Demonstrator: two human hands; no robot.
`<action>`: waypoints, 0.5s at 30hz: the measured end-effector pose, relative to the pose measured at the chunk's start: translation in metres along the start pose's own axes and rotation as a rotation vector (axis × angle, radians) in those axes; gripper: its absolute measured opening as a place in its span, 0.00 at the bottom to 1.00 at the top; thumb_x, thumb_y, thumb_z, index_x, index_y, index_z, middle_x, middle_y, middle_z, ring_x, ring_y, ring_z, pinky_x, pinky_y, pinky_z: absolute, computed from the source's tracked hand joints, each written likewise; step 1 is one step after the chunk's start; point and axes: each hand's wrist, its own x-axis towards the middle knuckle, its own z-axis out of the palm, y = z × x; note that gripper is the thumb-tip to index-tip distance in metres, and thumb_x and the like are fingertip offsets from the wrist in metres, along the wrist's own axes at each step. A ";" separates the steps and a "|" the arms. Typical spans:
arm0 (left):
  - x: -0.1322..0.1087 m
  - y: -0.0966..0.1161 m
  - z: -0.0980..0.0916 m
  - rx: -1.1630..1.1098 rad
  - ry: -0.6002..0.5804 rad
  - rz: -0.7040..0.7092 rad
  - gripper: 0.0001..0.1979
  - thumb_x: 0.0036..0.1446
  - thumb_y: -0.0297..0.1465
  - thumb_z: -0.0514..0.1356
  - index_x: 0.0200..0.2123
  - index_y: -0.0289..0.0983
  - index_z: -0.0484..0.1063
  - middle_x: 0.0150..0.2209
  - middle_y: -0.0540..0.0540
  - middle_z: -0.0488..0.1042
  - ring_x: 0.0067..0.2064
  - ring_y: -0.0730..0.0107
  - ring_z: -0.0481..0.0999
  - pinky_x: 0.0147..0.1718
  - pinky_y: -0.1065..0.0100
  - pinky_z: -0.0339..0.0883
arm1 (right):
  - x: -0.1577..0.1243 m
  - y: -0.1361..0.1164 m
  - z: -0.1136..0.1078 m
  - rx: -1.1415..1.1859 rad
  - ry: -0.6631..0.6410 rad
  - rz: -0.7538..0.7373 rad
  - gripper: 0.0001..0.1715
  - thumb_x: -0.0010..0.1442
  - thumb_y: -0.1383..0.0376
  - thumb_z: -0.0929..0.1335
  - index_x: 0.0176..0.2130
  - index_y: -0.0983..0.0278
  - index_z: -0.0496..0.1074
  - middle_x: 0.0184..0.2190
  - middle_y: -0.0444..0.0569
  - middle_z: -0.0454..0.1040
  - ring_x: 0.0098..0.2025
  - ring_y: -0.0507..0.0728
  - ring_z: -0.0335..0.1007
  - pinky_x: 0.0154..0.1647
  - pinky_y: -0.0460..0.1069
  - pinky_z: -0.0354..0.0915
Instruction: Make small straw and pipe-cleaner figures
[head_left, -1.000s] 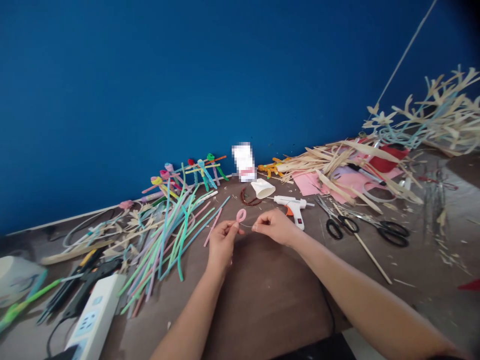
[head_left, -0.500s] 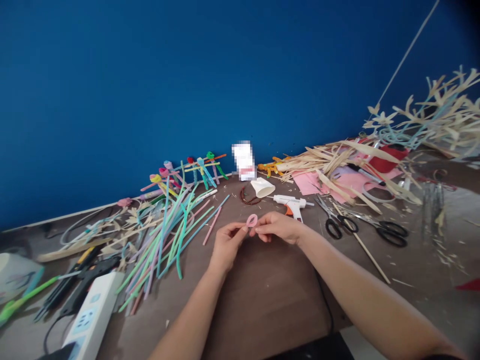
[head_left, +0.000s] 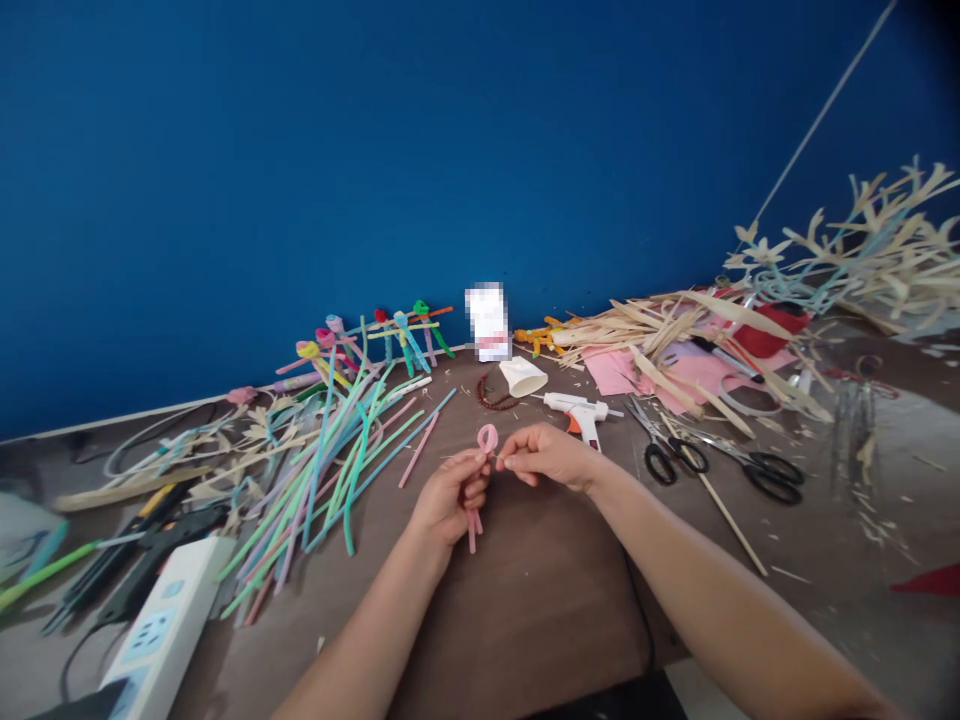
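Observation:
A pink pipe cleaner (head_left: pixel 487 437) is bent into a small loop above the table, its two ends hanging below my fist. My left hand (head_left: pixel 452 492) is closed around it, pinching the base of the loop between thumb and finger. Just right of the loop, my right hand (head_left: pixel 546 456) is closed in a pinch. A thin, pale strand seems to run between the fingertips of both hands, too small to name. Behind my right hand lies a white glue gun (head_left: pixel 581 412) with an orange trigger.
Loose pastel pipe cleaners (head_left: pixel 330 480) lie to the left, near a white power strip (head_left: pixel 169 625). Two pairs of scissors (head_left: pixel 765 470) and a thin stick (head_left: pixel 727 515) are on the right. Pipe-cleaner figures (head_left: pixel 409 335) lean by the blue wall; dried husk strips (head_left: pixel 652 335) are piled back right.
My left hand has turned and curled its fingers, so the loop stands more upright and the pink ends show below. My right fingertips have drawn slightly away from the loop.

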 end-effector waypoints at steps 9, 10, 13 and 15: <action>0.001 -0.003 0.000 0.139 0.052 0.072 0.10 0.39 0.31 0.62 0.22 0.31 0.66 0.17 0.55 0.61 0.13 0.89 0.48 0.12 0.79 0.35 | -0.002 0.001 -0.011 -0.359 0.014 -0.021 0.10 0.51 0.66 0.64 0.34 0.68 0.71 0.20 0.42 0.67 0.22 0.48 0.61 0.26 0.44 0.57; 0.001 -0.004 0.000 0.151 0.073 0.109 0.10 0.39 0.32 0.62 0.22 0.31 0.66 0.17 0.55 0.61 0.13 0.89 0.49 0.12 0.79 0.36 | -0.002 -0.001 -0.008 -0.426 0.098 -0.080 0.12 0.50 0.67 0.64 0.37 0.66 0.70 0.25 0.45 0.70 0.27 0.50 0.64 0.30 0.46 0.59; 0.003 -0.007 0.002 0.201 0.102 0.190 0.12 0.40 0.34 0.62 0.25 0.31 0.67 0.18 0.54 0.61 0.15 0.87 0.52 0.12 0.78 0.41 | -0.003 -0.008 0.004 -0.658 0.455 -0.328 0.20 0.49 0.67 0.66 0.45 0.62 0.66 0.39 0.49 0.68 0.41 0.55 0.62 0.42 0.51 0.58; 0.004 -0.010 0.004 0.266 0.084 0.231 0.12 0.41 0.35 0.60 0.27 0.31 0.69 0.17 0.55 0.60 0.16 0.84 0.53 0.14 0.77 0.45 | -0.005 -0.012 0.013 -0.833 0.580 -0.422 0.20 0.50 0.65 0.66 0.45 0.62 0.66 0.38 0.50 0.66 0.42 0.56 0.60 0.44 0.53 0.57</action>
